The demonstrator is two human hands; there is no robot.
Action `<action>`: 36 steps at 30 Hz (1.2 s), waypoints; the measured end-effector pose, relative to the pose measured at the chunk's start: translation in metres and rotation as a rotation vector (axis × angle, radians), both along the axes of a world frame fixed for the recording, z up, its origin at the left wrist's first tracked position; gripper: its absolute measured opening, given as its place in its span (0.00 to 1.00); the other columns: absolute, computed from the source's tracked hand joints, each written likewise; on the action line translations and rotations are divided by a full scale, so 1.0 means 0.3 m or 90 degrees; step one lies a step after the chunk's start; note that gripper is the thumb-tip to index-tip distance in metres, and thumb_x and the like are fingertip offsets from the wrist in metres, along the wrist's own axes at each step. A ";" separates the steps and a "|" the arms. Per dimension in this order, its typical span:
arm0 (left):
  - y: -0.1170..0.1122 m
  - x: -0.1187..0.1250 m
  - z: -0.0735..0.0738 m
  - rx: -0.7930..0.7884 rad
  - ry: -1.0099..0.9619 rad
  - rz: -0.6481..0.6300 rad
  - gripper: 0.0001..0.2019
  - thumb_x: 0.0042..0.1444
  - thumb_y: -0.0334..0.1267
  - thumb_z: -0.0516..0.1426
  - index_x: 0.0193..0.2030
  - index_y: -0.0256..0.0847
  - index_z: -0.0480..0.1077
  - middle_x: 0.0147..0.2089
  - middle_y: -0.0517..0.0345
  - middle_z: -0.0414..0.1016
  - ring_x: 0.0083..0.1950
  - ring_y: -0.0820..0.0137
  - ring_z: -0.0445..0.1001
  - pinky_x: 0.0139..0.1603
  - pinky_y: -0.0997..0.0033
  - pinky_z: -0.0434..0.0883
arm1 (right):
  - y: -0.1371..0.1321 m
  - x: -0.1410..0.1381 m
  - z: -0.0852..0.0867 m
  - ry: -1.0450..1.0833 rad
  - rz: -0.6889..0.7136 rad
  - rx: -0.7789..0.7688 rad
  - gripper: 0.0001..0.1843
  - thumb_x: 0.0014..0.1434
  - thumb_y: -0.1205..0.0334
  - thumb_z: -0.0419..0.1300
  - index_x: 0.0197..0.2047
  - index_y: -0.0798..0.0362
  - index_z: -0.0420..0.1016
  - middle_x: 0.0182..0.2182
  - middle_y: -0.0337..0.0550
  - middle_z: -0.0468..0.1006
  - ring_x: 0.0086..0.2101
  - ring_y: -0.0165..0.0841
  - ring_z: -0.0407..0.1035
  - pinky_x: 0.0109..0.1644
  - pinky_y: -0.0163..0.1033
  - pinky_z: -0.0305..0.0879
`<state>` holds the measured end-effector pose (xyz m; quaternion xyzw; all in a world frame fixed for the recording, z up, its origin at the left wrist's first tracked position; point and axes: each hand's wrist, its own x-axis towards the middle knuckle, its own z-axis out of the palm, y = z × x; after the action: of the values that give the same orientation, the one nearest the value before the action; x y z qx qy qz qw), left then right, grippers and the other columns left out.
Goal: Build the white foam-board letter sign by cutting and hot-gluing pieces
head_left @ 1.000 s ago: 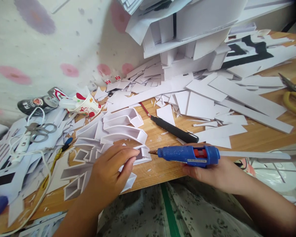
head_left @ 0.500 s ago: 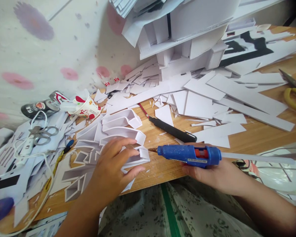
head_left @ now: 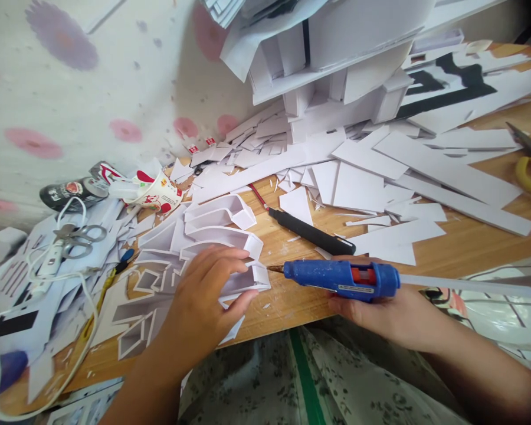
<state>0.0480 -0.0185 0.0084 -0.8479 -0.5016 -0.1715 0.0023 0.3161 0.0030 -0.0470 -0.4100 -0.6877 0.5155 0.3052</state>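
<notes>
My left hand (head_left: pixel 203 301) is closed on a small white foam-board channel piece (head_left: pixel 250 278) at the near edge of the wooden table (head_left: pixel 287 298), fingers above and thumb below. My right hand (head_left: pixel 380 313) grips a blue hot glue gun (head_left: pixel 343 277) lying level, a white glue stick trailing out to the right. The gun's metal nozzle points left and sits just right of the white piece, almost touching its end. More white channel pieces (head_left: pixel 221 227) lie behind my left hand.
A black-handled craft knife (head_left: pixel 312 233) lies behind the glue gun. White board offcuts (head_left: pixel 407 171) and a white model (head_left: pixel 331 71) fill the back. Scissors (head_left: pixel 77 233), a white cable, a paper cup (head_left: pixel 154 192) and a can are at left; yellow-handled cutters (head_left: pixel 528 171) at right.
My left hand shifted its fingers on the white piece, spreading then closing round it again. The glue gun nozzle stays beside the piece's end; the view moved slightly.
</notes>
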 end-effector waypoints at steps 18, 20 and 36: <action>-0.009 -0.002 -0.016 -0.042 -0.038 0.045 0.09 0.57 0.32 0.60 0.40 0.42 0.62 0.45 0.59 0.75 0.50 0.69 0.72 0.51 0.67 0.69 | -0.005 0.004 -0.014 0.012 -0.008 -0.030 0.07 0.52 0.58 0.59 0.35 0.50 0.73 0.29 0.40 0.79 0.28 0.35 0.75 0.31 0.37 0.74; -0.012 -0.003 -0.018 -0.046 -0.041 0.050 0.09 0.56 0.32 0.60 0.40 0.42 0.62 0.45 0.60 0.75 0.49 0.69 0.72 0.50 0.68 0.69 | -0.002 0.003 -0.010 0.014 0.006 -0.028 0.05 0.53 0.58 0.58 0.29 0.50 0.71 0.28 0.40 0.79 0.27 0.35 0.74 0.30 0.37 0.73; 0.005 0.012 -0.016 0.026 -0.044 -0.045 0.05 0.56 0.29 0.60 0.38 0.40 0.71 0.42 0.59 0.77 0.46 0.70 0.73 0.55 0.66 0.68 | -0.006 0.005 -0.021 0.016 -0.023 -0.030 0.11 0.52 0.54 0.60 0.38 0.50 0.72 0.29 0.40 0.79 0.28 0.36 0.75 0.32 0.39 0.74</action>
<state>0.0516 -0.0171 0.0035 -0.8585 -0.4675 -0.2108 -0.0038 0.3177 0.0011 -0.0533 -0.4231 -0.6639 0.5312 0.3131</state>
